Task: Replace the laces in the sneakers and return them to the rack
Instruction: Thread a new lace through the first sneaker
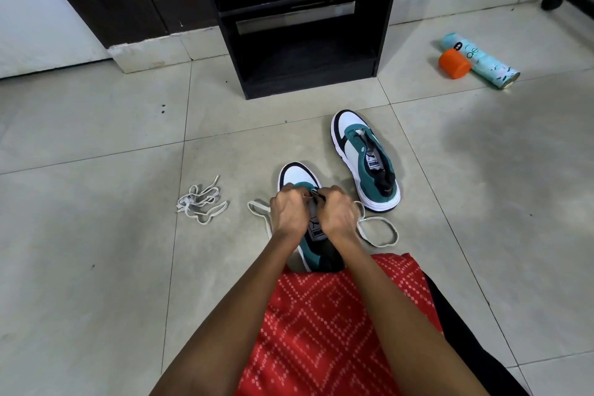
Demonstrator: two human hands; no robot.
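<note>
We see both hands meeting knuckle to knuckle over the near sneaker (300, 177), a teal, white and black Puma shoe standing on the tiled floor (96, 251) with its toe pointing away from us. The left hand (287, 213) has its fingers curled in and pinches the white lace (380, 231) at the front of the eyelet rows. The right hand (338, 212) is curled the same way and nips the lace right beside the left fingertips. Which eyelet they work at is too small to tell.

From that grip the lace trails out on both sides: 1 loop lies on the floor just left of the left hand, and a bigger loop lies just right of the right wrist. The shoe's tongue label shows between the 2 wrists, and its heel sits under the forearms, against a red patterned garment (337, 315).

Beyond the grip and to its right stands the far sneaker (366, 161), with no lace through its eyelets. A loose lace (201, 204) lies bunched on the floor, near the left hand on its outer side. Straight ahead, well beyond both shoes, is the black rack (305, 51). Far off to the right lie a teal spray can (488, 64) and its orange cap (454, 64), touching each other.
</note>
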